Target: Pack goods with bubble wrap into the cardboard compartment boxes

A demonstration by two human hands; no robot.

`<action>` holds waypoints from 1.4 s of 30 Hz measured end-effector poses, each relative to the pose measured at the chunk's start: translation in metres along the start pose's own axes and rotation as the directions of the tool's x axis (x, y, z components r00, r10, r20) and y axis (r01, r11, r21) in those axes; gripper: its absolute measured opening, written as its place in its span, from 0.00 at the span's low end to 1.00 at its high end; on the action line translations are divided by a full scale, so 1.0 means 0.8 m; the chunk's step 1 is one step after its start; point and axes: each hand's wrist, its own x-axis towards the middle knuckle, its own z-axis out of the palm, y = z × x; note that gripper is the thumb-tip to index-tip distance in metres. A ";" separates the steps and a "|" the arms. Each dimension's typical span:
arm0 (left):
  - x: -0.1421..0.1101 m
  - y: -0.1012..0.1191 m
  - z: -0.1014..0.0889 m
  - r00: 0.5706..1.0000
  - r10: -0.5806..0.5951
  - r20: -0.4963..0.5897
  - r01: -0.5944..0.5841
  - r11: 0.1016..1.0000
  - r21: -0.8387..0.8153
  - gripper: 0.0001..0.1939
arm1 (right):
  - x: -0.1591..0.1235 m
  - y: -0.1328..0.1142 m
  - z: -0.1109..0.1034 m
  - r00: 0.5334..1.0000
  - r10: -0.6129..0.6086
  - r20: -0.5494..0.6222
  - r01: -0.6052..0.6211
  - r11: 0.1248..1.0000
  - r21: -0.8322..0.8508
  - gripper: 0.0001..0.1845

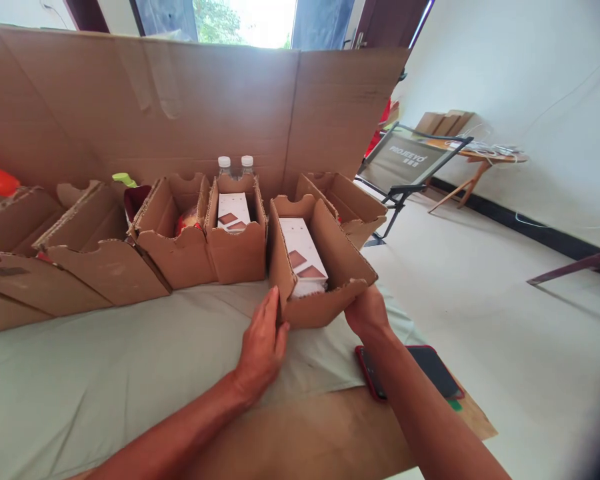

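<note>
An open cardboard bin (347, 260) stands near the table's front, with a stack of white packets (306, 257) inside. My left hand (263, 347) lies flat against the bin's front left corner, fingers stretched out and together. My right hand (366, 312) grips the bin's front right corner from below, fingers curled under the edge.
A row of similar cardboard bins (180, 233) lines the back, one holding white packets (233, 212). Two water bottles (235, 165) stand before a tall cardboard wall (180, 107). A red-cased phone (430, 370) lies by my right forearm. A folding chair (410, 167) stands beyond on the floor.
</note>
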 end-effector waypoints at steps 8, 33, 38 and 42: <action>0.078 -0.003 -0.015 0.967 -0.255 -0.014 0.252 0.944 0.215 0.17 | -0.004 0.016 -0.008 0.994 0.082 0.065 -0.088 0.992 0.086 0.33; -0.003 -0.009 -0.099 0.955 -0.122 0.270 0.149 0.986 -0.080 0.18 | 0.000 -0.046 0.032 0.990 -0.101 0.097 0.132 0.909 -0.396 0.20; -0.110 -0.033 -0.166 0.964 -0.167 0.209 0.164 0.986 0.031 0.15 | 0.036 -0.123 0.105 0.923 -0.178 0.342 0.336 0.806 -0.487 0.32; -0.173 -0.069 -0.187 0.955 -0.296 -0.004 0.296 0.955 -0.005 0.14 | 0.068 -0.135 0.149 0.908 -0.053 0.415 0.355 0.623 -0.697 0.19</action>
